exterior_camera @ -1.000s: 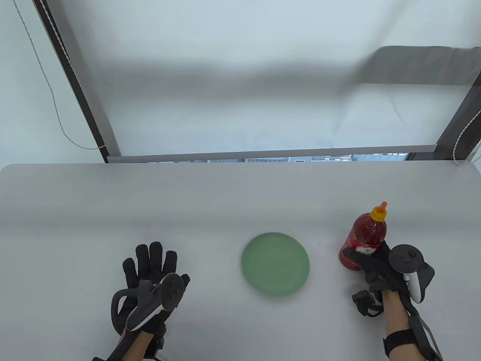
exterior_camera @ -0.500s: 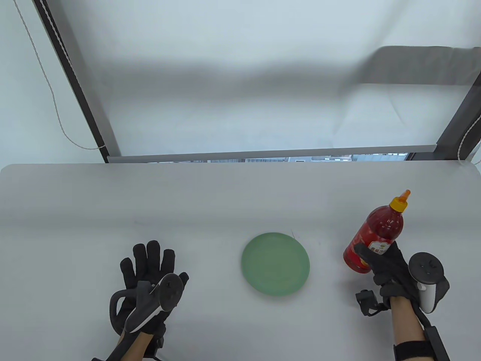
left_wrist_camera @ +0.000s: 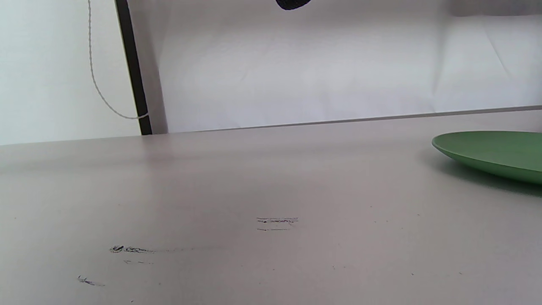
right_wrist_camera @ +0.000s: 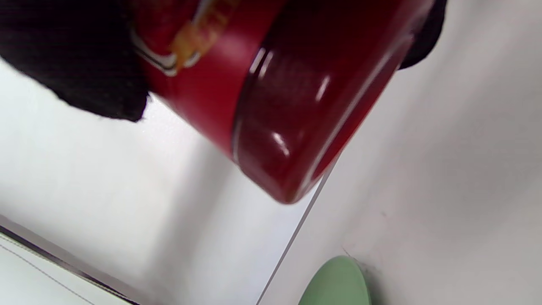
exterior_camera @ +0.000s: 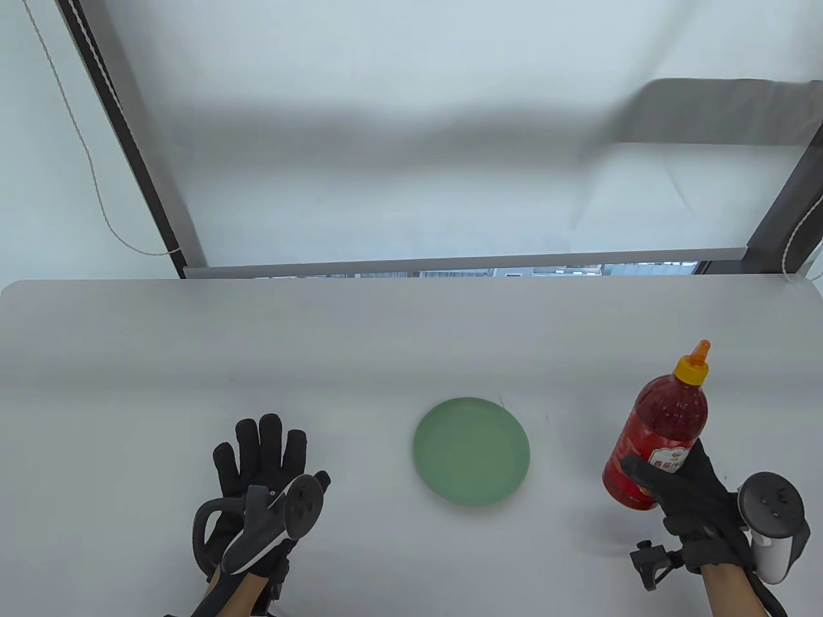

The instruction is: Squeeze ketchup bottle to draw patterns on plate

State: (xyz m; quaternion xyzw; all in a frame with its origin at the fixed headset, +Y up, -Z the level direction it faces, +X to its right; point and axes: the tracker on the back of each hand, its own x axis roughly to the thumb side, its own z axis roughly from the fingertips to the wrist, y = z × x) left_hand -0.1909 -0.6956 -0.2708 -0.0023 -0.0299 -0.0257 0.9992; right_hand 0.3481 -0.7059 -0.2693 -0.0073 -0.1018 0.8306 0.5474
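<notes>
The right hand (exterior_camera: 697,508) grips the bottle (exterior_camera: 662,443) low on its body, off the table, nozzle up, right of the bare plate (exterior_camera: 472,451), while the left hand (exterior_camera: 263,475) rests flat, fingers spread; the carry seems underway, and next calls for tipping the nozzle over the plate.

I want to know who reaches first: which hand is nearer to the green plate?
Left, narrowly. The left hand lies flat on the table, left of the plate; the right hand holds the bottle on its right.
</notes>
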